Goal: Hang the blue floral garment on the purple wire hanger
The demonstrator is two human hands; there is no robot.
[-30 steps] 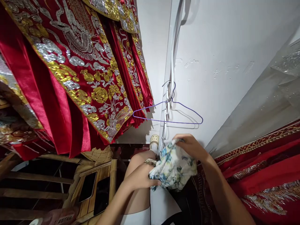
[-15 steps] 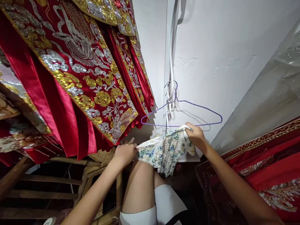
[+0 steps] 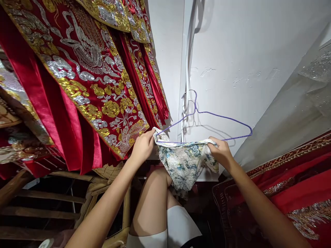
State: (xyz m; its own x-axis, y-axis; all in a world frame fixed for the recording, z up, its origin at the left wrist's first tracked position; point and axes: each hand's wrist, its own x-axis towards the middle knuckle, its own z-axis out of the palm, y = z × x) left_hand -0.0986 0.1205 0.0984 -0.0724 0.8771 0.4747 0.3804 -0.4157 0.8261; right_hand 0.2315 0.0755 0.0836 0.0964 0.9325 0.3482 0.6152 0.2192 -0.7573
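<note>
A floral garment (image 3: 184,165), white with blue and yellow print, is stretched between my two hands. My left hand (image 3: 143,146) pinches one end of its white upper edge, which is drawn around the left corner of a purple wire hanger (image 3: 219,115). My right hand (image 3: 220,150) grips the other end of that edge, near the hanger's bottom bar. The hanger's right corner sticks out bare past my right hand. Its hook hangs at a white strap (image 3: 186,75) on the wall. Lower folds of the garment droop above my legs.
Red costumes with gold and silver sequins (image 3: 113,106) hang close at the left. Below them stands a wooden slatted chair (image 3: 49,215). A white wall (image 3: 219,51) is in front. At the right are a clear plastic cover (image 3: 292,100) and red beaded fabric (image 3: 297,186).
My left hand has risen and brought its end of the garment up over the hanger's left corner. My right hand has moved slightly right and down, still gripping the edge.
</note>
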